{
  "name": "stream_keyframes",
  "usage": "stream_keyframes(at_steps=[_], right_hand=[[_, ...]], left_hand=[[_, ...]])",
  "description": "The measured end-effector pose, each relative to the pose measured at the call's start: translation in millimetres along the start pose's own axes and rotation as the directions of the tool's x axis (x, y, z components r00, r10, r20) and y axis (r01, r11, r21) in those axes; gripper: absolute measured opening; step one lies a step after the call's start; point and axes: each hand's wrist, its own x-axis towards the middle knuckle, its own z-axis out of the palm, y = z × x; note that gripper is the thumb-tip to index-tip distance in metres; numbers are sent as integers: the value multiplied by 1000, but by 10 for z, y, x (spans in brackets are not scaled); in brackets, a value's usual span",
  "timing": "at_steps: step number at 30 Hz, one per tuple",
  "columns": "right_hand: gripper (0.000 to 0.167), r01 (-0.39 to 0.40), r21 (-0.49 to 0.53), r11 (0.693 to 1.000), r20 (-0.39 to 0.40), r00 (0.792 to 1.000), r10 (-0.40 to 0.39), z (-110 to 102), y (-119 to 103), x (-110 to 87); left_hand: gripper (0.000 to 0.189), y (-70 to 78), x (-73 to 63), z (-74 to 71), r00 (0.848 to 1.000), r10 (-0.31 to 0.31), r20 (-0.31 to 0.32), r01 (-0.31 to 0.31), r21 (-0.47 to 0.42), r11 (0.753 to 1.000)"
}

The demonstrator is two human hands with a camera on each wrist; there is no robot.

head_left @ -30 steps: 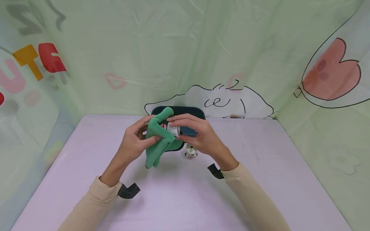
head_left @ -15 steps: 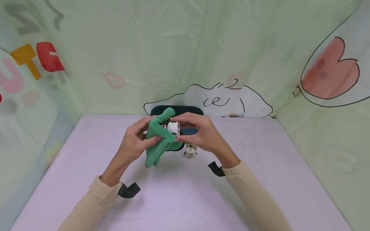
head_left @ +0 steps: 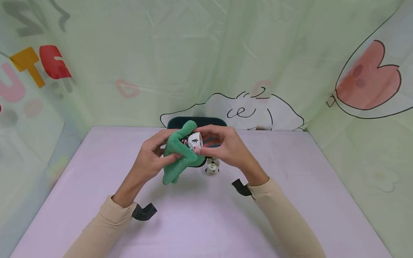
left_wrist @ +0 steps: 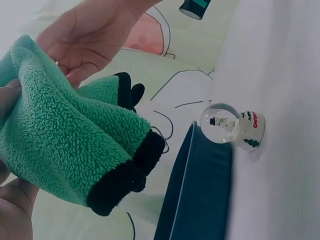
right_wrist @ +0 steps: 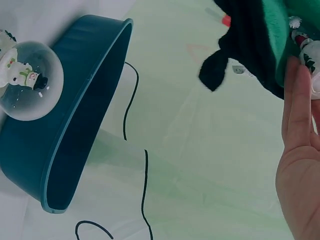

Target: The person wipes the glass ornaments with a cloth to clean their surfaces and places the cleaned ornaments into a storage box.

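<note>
My left hand (head_left: 151, 152) grips a green terry cloth (head_left: 177, 154) with black edging, folded around a small snow globe (head_left: 194, 141). The cloth wraps the glass part, and the white base with a dark tree print sticks out to the right. Fingers and thumb of my right hand (head_left: 222, 143) pinch that base from its right side. Both hands hold it raised above the table. In the right wrist view, a small red and white figure shows next to the cloth. A second snow globe (left_wrist: 232, 126), with a snowman inside, stands upright on the table below my right hand.
A dark teal basin (right_wrist: 55, 110) stands behind the hands at the table's back edge, close to the standing globe. The pale lilac table (head_left: 206, 222) stretches toward me. Curtains (head_left: 180, 53) with printed drawings hang behind and at both sides.
My right fingers have shifted around the base, and the globe has turned, so its tree print now faces up. My left hand keeps its grip on the cloth; the standing globe has stayed put.
</note>
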Motion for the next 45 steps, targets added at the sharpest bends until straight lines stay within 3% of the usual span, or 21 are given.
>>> stream_keyframes(at_steps=[11,16,22,26,34,39,45], right_hand=[[32,-150,21,988,-9,989,151,-6,-64,17],[34,-159,49,986,39,987,157,-23,-32,23],[43,-146,116,982,91,987,136,-29,1,6],[46,-98,136,986,87,992,86,-5,-5,3],[51,70,100,993,33,997,-73,57,12,19],[53,181,44,982,2,983,-182,89,44,29],[50,306,-43,951,-5,952,-307,101,81,53]], left_hand=[[58,-9,-6,-3,999,24,24,-24,30,999],[59,-10,-3,-11,999,41,18,-42,46,998],[60,-3,-3,-28,1000,16,8,-16,41,999],[61,9,-8,-46,1000,-3,-1,3,32,999],[60,13,-10,-83,998,-62,-26,62,20,998],[61,-1,-12,-93,994,-96,-50,96,-5,995],[60,-2,-11,-84,991,-106,-78,105,-22,994]])
